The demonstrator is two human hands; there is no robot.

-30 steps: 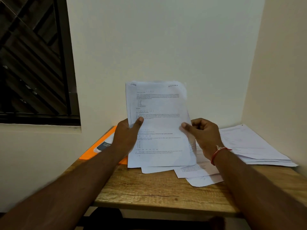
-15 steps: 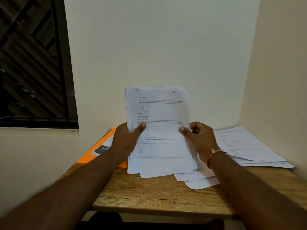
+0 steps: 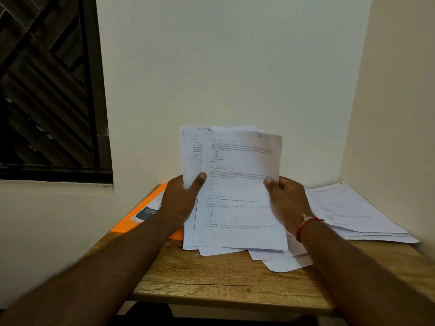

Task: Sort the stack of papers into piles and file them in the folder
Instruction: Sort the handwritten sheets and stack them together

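Observation:
I hold a stack of printed white papers [image 3: 237, 184] upright over the wooden table [image 3: 211, 276]. My left hand [image 3: 181, 201] grips the stack's left edge, thumb on the front. My right hand [image 3: 286, 201] pinches the top sheet at its right edge; that sheet sits shifted to the right, baring the left strip of the sheet behind it. An orange folder [image 3: 131, 222] lies flat at the table's back left, with a dark-printed leaflet on it. Loose sheets [image 3: 282, 262] lie under the held stack. A flat pile of papers [image 3: 357, 212] rests at the right.
The table stands in a corner, with a cream wall behind and another close on the right. A dark window [image 3: 47, 85] with a sill is at the left. The table's front strip shows bare wood.
The top sheet has slid to the right off the stack, pulled by my right hand, so the page behind now shows at the left. The stack sits slightly lower in view.

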